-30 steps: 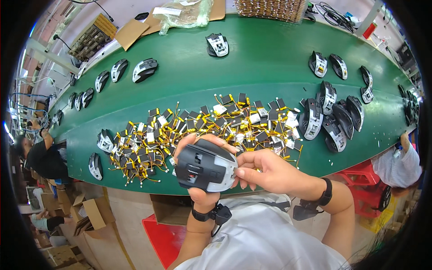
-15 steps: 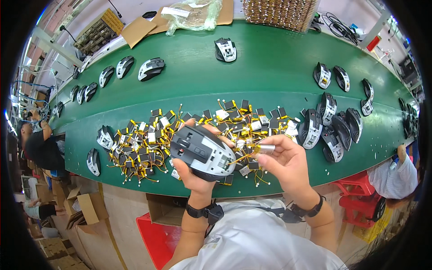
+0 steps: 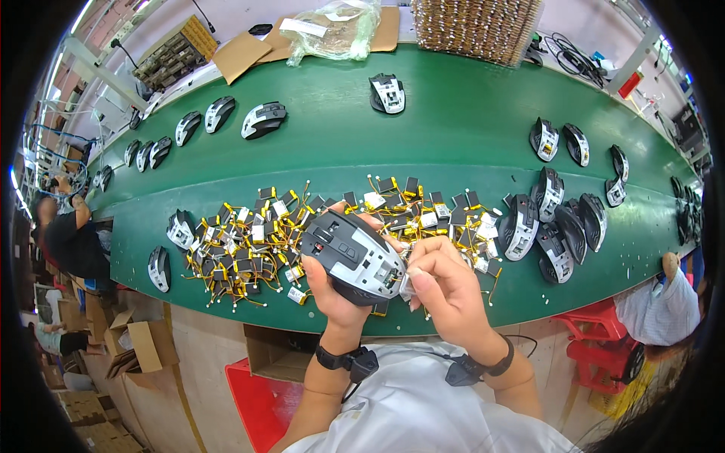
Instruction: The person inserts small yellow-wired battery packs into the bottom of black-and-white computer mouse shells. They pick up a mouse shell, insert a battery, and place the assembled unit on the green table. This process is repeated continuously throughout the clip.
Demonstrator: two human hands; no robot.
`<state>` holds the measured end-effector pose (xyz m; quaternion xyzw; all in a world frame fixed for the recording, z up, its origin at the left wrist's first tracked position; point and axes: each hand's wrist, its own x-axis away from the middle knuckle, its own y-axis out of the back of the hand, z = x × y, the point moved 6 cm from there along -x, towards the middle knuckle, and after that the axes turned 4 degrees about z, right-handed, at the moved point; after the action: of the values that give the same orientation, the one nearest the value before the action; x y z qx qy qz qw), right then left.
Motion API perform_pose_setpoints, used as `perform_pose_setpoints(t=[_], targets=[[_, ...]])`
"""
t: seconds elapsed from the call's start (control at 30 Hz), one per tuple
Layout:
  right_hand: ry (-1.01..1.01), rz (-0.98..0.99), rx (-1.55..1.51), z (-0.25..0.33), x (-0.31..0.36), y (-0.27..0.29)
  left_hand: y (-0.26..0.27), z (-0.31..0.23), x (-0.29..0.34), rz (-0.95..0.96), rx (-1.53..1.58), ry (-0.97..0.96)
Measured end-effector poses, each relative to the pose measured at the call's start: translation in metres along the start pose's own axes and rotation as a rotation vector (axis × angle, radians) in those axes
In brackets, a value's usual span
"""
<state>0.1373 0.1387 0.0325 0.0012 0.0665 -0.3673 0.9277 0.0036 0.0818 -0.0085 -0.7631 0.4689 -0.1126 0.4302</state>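
Observation:
A black and grey computer mouse (image 3: 353,255), its rear cover off so that the pale frame shows, rests in my left hand (image 3: 337,303). My left fingers wrap round its sides above the table. My right hand (image 3: 453,293) pinches a small silver battery (image 3: 408,287) against the open rear end of this mouse. The right fingers hide most of the battery, and its wires hardly show. Beneath and beside both hands lies a spread heap of small batteries (image 3: 253,245) with yellow tape, thin wires and white plugs.
Several opened mice (image 3: 555,253) crowd the green table (image 3: 325,143) on the right; others (image 3: 264,121) stand at the far left, and one (image 3: 387,93) at the far middle. Cardboard with clear plastic wrap (image 3: 332,34) and a brown crate (image 3: 476,30) line the back. Other people (image 3: 72,241) sit at both sides.
My right hand has moved left with the battery, from beside the mouse to its rear end. The wires that stretched between them are now mostly hidden. My left hand still holds the mouse.

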Motion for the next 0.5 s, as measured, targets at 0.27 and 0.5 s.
perform_pose_setpoints(t=[0.27, 0.5], targets=[[-0.159, -0.107, -0.144, -0.01, 0.004, -0.003, -0.012, -0.004, 0.004, -0.06, -0.157, -0.087], [-0.21, -0.048, -0.342, -0.014, 0.013, -0.011, -0.018, -0.01, 0.003, -0.078, -0.272, -0.259]])
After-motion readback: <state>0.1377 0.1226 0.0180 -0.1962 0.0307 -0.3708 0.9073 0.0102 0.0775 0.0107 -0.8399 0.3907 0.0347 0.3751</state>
